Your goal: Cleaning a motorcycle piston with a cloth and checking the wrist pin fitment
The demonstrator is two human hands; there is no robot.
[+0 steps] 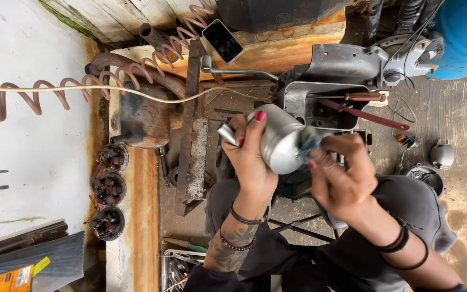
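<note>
Two hands are clamping one silver metal cylinder (279, 141) above the lap: the left hand (249, 157) is wrapping its side while the right hand (339, 173) is pressing a bluish rag (310, 141) against its end. Behind it, an open grey engine casing (325, 100) is holding a red-handled screwdriver (364, 113), and a metal tray (177, 266) of small tools is sitting below.

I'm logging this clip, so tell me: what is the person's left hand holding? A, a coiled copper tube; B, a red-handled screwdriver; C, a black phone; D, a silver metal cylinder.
D: the left hand wraps its grip around a silver metal cylinder, while the right hand presses a small cloth against its end; the phone and the coiled tube lie untouched further off.
</note>
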